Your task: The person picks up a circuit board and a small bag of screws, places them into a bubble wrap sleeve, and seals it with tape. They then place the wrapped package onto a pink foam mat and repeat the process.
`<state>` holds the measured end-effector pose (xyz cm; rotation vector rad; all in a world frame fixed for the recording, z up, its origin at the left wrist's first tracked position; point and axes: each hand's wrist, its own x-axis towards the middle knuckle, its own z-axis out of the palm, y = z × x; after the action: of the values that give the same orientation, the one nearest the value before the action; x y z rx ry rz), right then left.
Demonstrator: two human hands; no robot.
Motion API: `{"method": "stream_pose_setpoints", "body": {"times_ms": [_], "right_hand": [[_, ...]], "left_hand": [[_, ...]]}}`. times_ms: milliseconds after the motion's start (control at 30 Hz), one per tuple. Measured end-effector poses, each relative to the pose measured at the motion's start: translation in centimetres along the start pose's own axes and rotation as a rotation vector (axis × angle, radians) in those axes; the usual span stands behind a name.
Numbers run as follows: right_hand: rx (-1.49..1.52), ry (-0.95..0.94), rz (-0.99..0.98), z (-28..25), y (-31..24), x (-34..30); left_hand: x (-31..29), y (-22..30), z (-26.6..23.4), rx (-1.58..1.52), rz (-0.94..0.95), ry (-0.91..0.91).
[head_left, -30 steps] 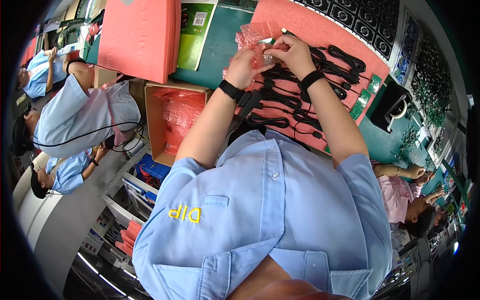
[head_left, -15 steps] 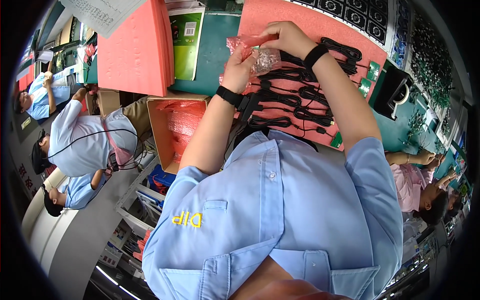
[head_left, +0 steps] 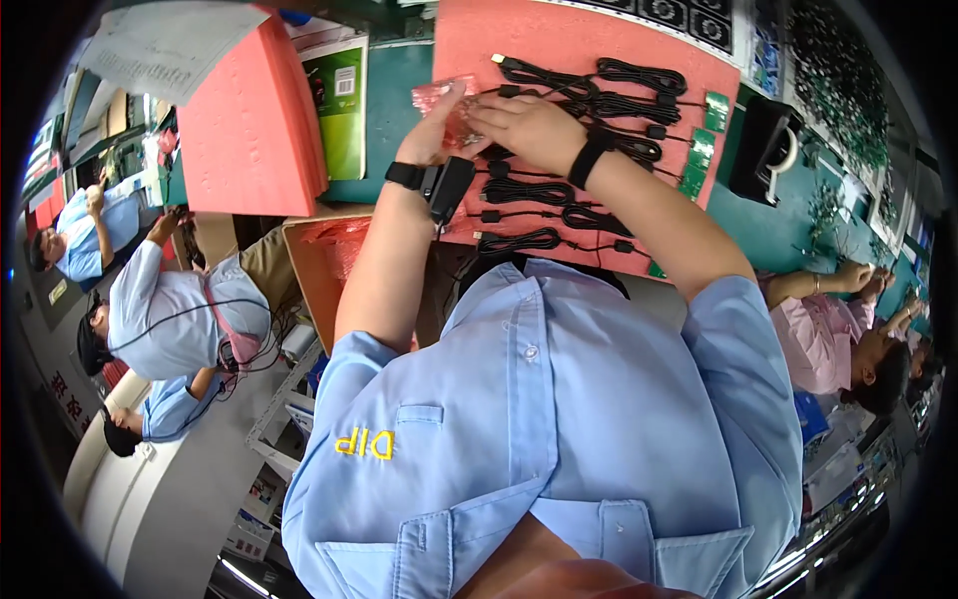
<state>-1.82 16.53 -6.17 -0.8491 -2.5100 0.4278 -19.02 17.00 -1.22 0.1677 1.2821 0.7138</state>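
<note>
A small pink bubble-wrap pouch (head_left: 446, 93) is squeezed between my hands over the pink foam sheet (head_left: 469, 35). My left hand (head_left: 431, 137) grips it from the left side, thumb pointing up. Stretched across its right side, the fingers of my right hand (head_left: 529, 132) press on the wrap; their tips partly cover it. What the pouch contains is hidden. Coiled black cables (head_left: 639, 75) lie in rows on the foam beside and under my right hand. Small green circuit boards (head_left: 699, 160) sit at the cables' right ends.
Stacked pink foam sheets (head_left: 249, 130) stand at the left, with a paper sheet (head_left: 165, 45) on top. Beside them lies a green package (head_left: 342, 110). A cardboard box (head_left: 304, 275) with pink wrap is below. A black tape dispenser (head_left: 763, 155) stands right. Co-workers are on both sides.
My right hand has come down from pinching the pouch's upper edge and now lies across it. The view has shifted, and more of the cables show.
</note>
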Motion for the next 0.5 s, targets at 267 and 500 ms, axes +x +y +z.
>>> {"method": "stream_pose_setpoints", "body": {"times_ms": [267,500], "right_hand": [[0.459,0.501,0.676,-11.6,-1.4,-10.4],[0.130,0.886,1.567,-14.3,9.2,-33.7]], "left_hand": [[5.5,-1.3,-4.9,-0.026,0.128,0.033],[4.8,-1.6,-2.9,-0.019,0.010,0.048]]}}
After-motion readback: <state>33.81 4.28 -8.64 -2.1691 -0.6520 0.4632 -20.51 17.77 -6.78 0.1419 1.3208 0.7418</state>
